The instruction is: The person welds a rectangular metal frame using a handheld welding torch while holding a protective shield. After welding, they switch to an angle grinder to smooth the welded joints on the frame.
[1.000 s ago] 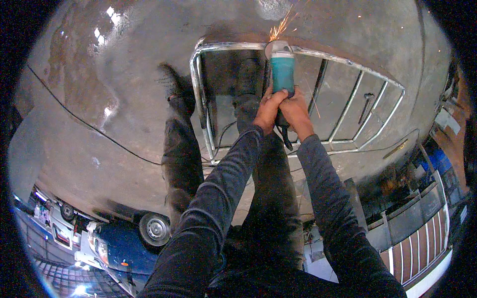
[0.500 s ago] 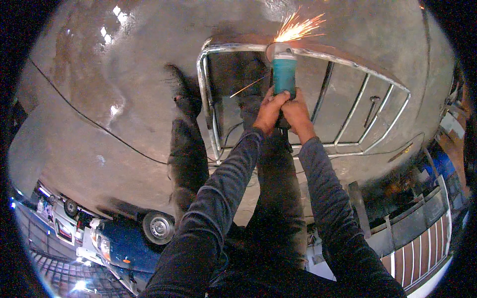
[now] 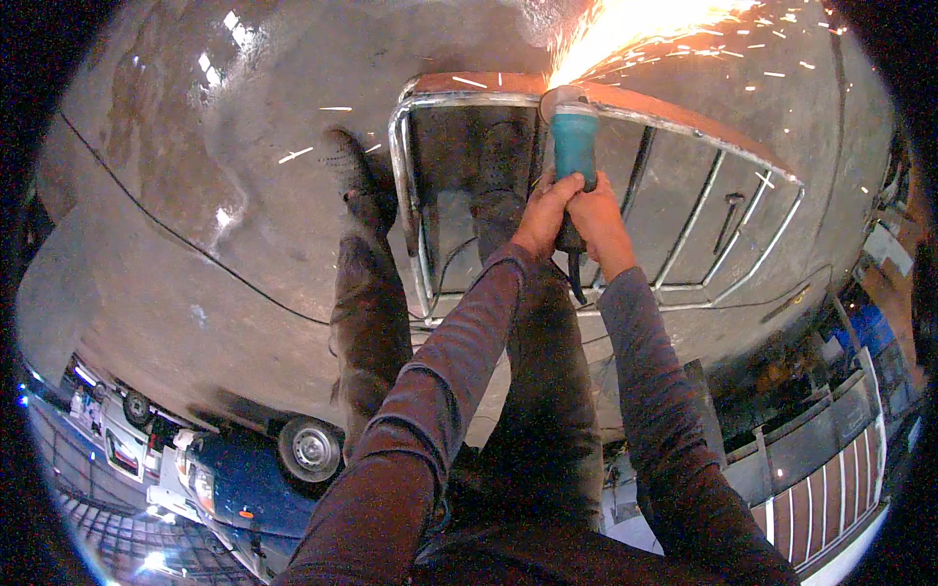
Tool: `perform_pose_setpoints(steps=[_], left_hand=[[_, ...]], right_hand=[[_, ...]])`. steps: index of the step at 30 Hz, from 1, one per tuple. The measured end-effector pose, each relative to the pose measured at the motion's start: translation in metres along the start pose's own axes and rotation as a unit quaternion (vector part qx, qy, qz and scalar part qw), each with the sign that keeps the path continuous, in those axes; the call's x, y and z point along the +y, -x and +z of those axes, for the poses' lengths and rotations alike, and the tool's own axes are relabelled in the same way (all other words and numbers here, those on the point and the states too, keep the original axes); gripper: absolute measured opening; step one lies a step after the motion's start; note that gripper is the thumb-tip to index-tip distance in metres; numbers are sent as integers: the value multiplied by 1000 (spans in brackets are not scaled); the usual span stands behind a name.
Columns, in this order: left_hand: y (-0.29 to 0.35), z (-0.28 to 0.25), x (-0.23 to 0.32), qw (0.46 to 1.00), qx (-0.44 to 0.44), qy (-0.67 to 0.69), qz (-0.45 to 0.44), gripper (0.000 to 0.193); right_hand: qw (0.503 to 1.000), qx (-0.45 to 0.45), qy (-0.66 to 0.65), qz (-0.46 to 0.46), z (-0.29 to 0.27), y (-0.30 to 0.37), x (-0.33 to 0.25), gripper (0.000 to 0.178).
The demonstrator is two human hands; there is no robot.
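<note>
Both my left hand (image 3: 545, 215) and my right hand (image 3: 601, 227) are closed around the body of a teal angle grinder (image 3: 575, 146). Its round disc (image 3: 560, 99) meets the far bar of a welded metal frame (image 3: 467, 99) lying on the floor. A broad stream of sparks (image 3: 635, 39) shoots away from the contact, up and to the right. Several crossbars span the frame's right part. The grinder's black cord hangs below my hands. Exactly where the disc touches the bar is hidden by the glare and the grinder's head.
A hammer (image 3: 727, 223) lies inside the frame's right section. A thin black cable (image 3: 186, 239) runs across the concrete floor on the left. My feet stand at the frame, one inside its outline. A blue vehicle (image 3: 256, 488) is at lower left, and a slatted panel (image 3: 821, 498) at lower right.
The grinder and both hands have shifted slightly right along the bar. The spark stream has grown much larger and brighter, lighting the bar orange, with stray sparks scattered around.
</note>
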State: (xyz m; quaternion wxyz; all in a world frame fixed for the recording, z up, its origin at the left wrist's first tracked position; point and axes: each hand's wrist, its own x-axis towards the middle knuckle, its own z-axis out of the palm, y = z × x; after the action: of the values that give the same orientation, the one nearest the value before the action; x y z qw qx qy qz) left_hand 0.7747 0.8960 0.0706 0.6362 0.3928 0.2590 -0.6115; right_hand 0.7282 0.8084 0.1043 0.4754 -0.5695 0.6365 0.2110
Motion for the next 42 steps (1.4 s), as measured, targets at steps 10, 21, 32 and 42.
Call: perform_pose_setpoints(steps=[10, 21, 32, 42], left_hand=[[2, -6, 6, 999, 10, -30, -24, 54], [3, -8, 12, 997, 16, -73, 6, 53], [0, -8, -2, 998, 31, -60, 3, 59], [9, -2, -7, 1000, 25, 0, -7, 59]], right_hand=[[998, 22, -39, 34, 5, 12, -21, 39], [1000, 24, -19, 3, 7, 13, -23, 42], [999, 42, 21, -9, 4, 13, -16, 43], [997, 13, 70, 3, 0, 5, -2, 47]])
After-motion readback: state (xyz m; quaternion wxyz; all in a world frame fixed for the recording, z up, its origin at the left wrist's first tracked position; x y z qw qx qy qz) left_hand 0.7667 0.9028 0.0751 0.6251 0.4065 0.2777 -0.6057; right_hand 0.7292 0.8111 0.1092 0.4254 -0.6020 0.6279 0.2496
